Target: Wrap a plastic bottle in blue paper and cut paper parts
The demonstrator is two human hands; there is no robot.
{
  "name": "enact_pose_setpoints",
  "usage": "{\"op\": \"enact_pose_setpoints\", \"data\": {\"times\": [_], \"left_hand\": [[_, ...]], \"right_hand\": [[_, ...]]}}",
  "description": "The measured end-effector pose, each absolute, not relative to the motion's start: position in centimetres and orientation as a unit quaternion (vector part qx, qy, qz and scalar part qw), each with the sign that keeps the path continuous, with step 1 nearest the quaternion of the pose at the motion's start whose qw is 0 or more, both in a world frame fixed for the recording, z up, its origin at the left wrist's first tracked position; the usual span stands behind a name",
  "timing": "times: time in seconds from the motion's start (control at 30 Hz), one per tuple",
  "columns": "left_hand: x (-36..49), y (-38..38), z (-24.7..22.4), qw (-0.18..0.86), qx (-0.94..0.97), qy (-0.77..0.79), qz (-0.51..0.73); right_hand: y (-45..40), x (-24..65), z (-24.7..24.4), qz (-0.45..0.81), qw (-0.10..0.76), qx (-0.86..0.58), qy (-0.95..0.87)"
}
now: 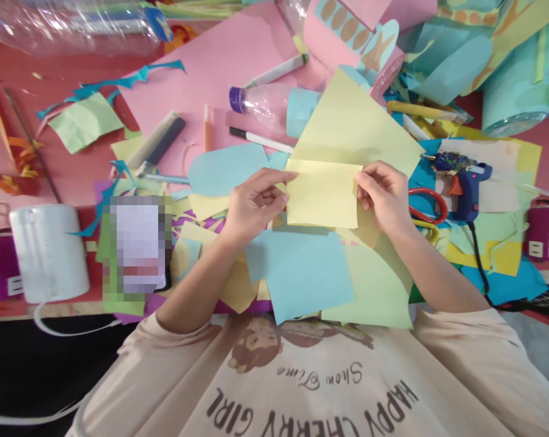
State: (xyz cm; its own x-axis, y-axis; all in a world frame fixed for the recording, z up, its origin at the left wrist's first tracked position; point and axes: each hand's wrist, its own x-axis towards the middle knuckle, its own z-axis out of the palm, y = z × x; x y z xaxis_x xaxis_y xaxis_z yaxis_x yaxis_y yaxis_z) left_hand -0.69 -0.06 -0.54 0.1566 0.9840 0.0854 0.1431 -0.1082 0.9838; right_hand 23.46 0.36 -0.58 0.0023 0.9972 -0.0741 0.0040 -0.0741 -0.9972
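A pale yellow rectangle of paper (323,195) is held up between my two hands over the paper-strewn table. My left hand (259,200) pinches its left edge with thumb and fingers. At the upper right corner and right side, my right hand (384,193) grips it the same way. Beneath it lie a light blue sheet (306,273) and a pale green sheet (378,291). Behind it a larger yellow-green sheet (353,127) spreads out. Just right of my right hand are red-handled scissors (431,203), partly covered.
A blue hot glue gun (468,191) rests at the right, its black cable running toward the front edge. A small plastic bottle (267,106) and several markers lie behind. On the left are a white power bank-like box (50,252) and a blurred-out phone (140,246).
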Motion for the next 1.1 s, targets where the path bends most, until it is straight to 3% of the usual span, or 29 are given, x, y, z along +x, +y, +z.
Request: {"op": "enact_pose_setpoints", "data": {"times": [0.53,1.1], "left_hand": [[-0.9,0.1,-0.5,0.486,0.651,0.416,0.408],[-0.4,-0.1,0.2,0.495,0.582,0.501,0.407]], "right_hand": [[0.9,23.4,-0.3,0.539,0.503,-0.525,-0.426],[0.7,23.6,-0.2,0.492,0.512,-0.522,-0.474]]}}
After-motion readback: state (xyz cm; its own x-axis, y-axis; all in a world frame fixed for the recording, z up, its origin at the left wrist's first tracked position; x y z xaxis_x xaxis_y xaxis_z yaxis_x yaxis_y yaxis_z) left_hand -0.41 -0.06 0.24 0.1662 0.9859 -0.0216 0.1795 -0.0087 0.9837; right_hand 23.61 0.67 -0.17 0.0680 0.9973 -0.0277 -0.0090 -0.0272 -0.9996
